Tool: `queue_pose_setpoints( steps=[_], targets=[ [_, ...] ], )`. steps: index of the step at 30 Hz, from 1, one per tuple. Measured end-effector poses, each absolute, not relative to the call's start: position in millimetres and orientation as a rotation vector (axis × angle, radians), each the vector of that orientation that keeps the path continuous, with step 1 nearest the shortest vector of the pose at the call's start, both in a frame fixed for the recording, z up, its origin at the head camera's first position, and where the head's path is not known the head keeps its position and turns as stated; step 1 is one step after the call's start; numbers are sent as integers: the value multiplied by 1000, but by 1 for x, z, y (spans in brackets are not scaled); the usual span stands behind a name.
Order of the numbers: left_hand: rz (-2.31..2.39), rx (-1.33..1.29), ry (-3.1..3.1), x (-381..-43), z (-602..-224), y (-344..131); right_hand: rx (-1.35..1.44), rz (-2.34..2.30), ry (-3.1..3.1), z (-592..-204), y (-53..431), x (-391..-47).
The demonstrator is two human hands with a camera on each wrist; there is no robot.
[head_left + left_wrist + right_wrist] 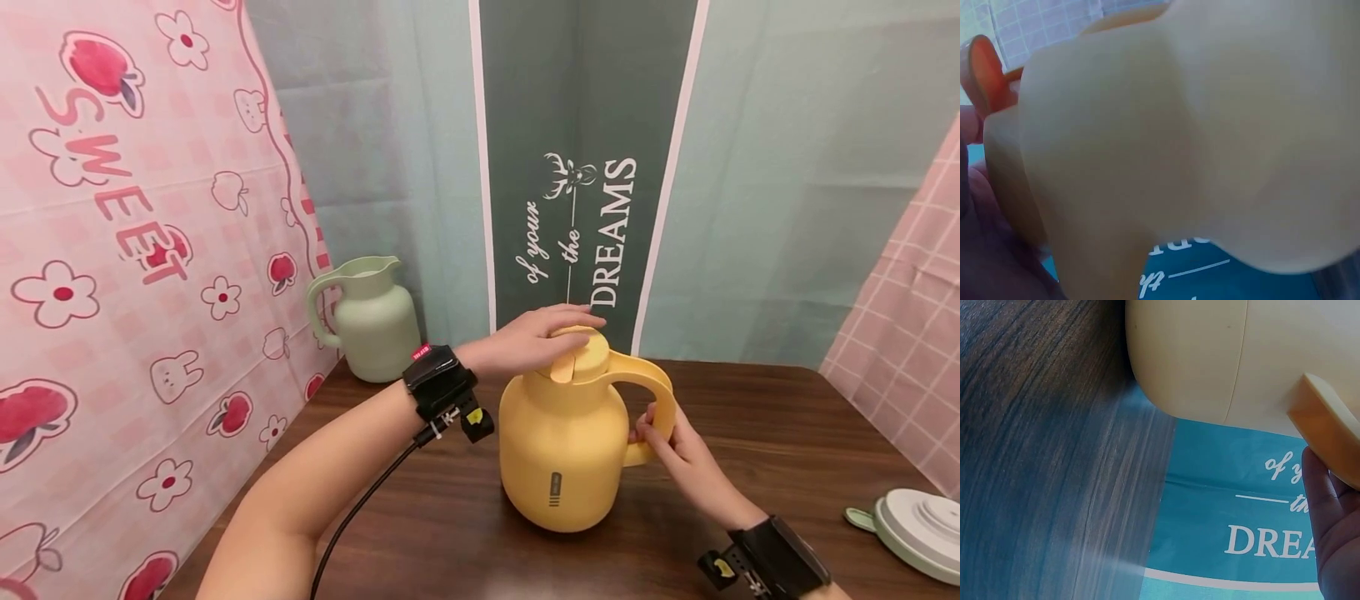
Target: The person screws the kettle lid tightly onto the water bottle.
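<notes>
A yellow thermos jug (562,446) stands upright on the wooden table, its handle to the right. My left hand (536,336) rests over its lid (592,357), fingers extended across the far side and thumb on top. In the left wrist view the jug fills the frame, with my left hand (991,237) against the lid (1010,181) beside a small lever (985,75). My right hand (686,454) grips the lower part of the handle (660,387). The right wrist view shows my right hand (1335,531) at the lower handle (1329,431).
A pale green jug (375,325) without a lid stands at the back left. A white and green lid (926,533) lies on the table (757,442) at the right. Printed curtains (405,125) surround the table, and a cable (363,496) runs along the left forearm.
</notes>
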State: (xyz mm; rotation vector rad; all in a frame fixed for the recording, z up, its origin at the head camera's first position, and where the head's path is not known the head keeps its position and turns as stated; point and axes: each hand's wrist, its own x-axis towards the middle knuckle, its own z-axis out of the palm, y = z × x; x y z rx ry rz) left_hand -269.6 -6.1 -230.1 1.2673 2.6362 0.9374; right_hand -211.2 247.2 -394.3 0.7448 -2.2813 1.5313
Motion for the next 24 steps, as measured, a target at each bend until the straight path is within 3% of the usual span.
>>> queue_pose_setpoints(
  steps=[24],
  targets=[
    [874, 1455, 2587, -266, -234, -25, 743, 1546, -2281, -394, 246, -210]
  ],
)
